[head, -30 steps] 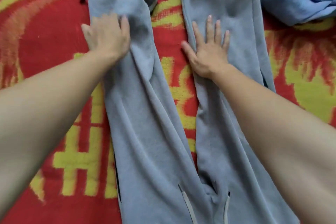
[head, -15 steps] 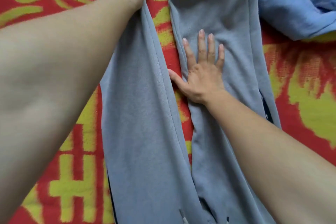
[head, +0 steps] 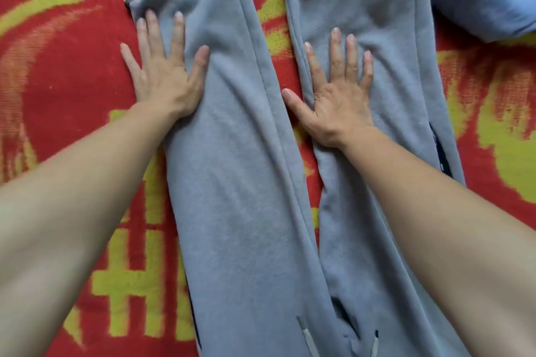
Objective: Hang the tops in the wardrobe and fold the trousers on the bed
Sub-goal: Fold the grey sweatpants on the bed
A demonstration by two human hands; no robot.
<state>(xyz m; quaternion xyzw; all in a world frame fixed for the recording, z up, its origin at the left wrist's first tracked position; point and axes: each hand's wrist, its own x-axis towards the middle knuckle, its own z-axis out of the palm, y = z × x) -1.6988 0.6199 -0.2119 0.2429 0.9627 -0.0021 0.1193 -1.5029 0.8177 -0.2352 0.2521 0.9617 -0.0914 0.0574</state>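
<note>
Both hands (head: 162, 78) flat on trousers (head: 240, 182)

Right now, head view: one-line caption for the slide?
Left hand and right hand lie flat, one per leg, on grey trousers spread over a red-and-yellow blanket; blue garment at top right.

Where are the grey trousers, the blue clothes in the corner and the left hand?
grey trousers (head: 237, 182): head view, middle of the leg under the left hand.
blue garment (head: 475, 0): head view, its bunched middle, top right corner.
left hand (head: 162, 75): head view, back of the hand.
</note>
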